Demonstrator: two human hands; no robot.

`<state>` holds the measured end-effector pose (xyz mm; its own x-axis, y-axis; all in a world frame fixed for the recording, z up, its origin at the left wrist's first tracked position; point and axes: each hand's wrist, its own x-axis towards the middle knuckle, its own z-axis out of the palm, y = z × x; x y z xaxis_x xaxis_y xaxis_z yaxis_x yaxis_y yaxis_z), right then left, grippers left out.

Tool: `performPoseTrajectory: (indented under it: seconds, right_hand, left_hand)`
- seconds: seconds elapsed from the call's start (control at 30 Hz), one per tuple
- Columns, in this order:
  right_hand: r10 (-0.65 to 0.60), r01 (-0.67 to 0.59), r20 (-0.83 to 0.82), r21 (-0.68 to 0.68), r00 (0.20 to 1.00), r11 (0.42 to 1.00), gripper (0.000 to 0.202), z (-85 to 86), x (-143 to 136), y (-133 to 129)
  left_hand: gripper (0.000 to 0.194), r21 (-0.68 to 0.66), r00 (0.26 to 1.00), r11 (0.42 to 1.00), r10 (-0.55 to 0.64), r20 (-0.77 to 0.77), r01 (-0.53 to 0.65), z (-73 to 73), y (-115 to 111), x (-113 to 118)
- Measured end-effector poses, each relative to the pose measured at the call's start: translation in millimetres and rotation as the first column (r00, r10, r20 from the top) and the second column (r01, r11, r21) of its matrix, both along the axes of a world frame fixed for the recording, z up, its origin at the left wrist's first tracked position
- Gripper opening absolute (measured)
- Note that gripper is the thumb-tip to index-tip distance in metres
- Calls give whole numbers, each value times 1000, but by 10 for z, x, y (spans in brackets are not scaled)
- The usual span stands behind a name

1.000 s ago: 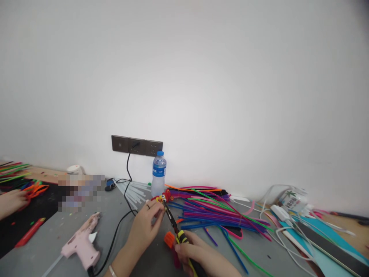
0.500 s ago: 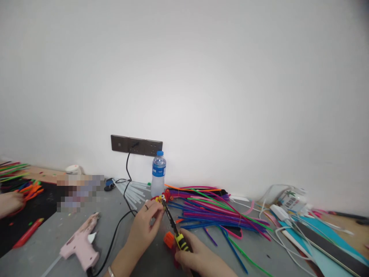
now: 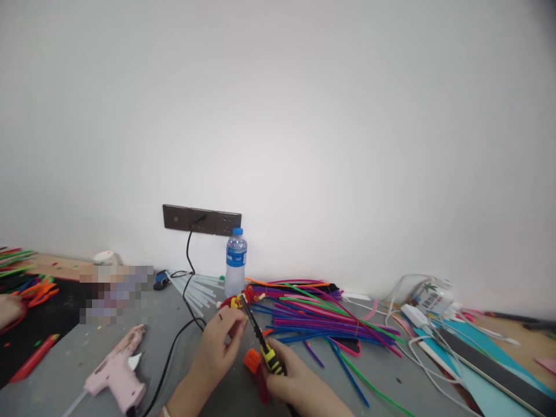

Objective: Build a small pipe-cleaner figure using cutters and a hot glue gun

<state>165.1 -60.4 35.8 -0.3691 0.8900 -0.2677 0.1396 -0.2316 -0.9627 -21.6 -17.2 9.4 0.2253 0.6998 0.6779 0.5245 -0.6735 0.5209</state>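
My left hand (image 3: pixel 221 341), with a dark ring on one finger, is closed in a pinch just below a small red and yellow figure (image 3: pixel 237 302). What its fingertips grip is too small to make out. My right hand (image 3: pixel 289 373) is wrapped round the yellow and black handle of a tool (image 3: pixel 273 360). The tool's long dark tip points up and left, reaching the figure beside my left fingertips. Under my right hand lies an orange piece (image 3: pixel 252 360) with a dark red strip (image 3: pixel 263 385) next to it.
A pink glue gun (image 3: pixel 117 370) lies left, its black cord running to a wall socket (image 3: pixel 202 220). Behind my hands stand a water bottle (image 3: pixel 236 263) and many coloured pipe cleaners (image 3: pixel 321 321). Cables and a phone (image 3: pixel 490 370) are right; another person's hand (image 3: pixel 11 310) is far left.
The view has shifted slightly, moving the background a little to the left. More of the red and yellow figure now shows above my left fingers. Both hands keep nearly the same pose.
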Motion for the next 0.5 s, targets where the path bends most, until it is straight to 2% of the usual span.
performPoseTrajectory:
  seconds: [0.17, 0.33, 0.4, 0.5]
  right_hand:
    - [13, -14, -30, -26, 999, 1000, 37, 35, 16, 7]
    - [-81, 69, -136, -88, 987, 994, 43, 16, 173, 54]
    - [-127, 123, -124, -42, 984, 992, 39, 1, 304, 96]
    - [-214, 198, 101, 145, 972, 969, 29, -27, 512, 186]
  left_hand:
    - [13, -66, 1000, 998, -17, 18, 18, -11, 7, 6]
    - [20, -180, 997, 983, -27, 72, 40, 20, 31, 2]
    - [21, -210, 997, 977, -29, 78, 45, 10, 53, 8]
    - [20, -242, 999, 969, -30, 46, 40, -35, 100, 22]
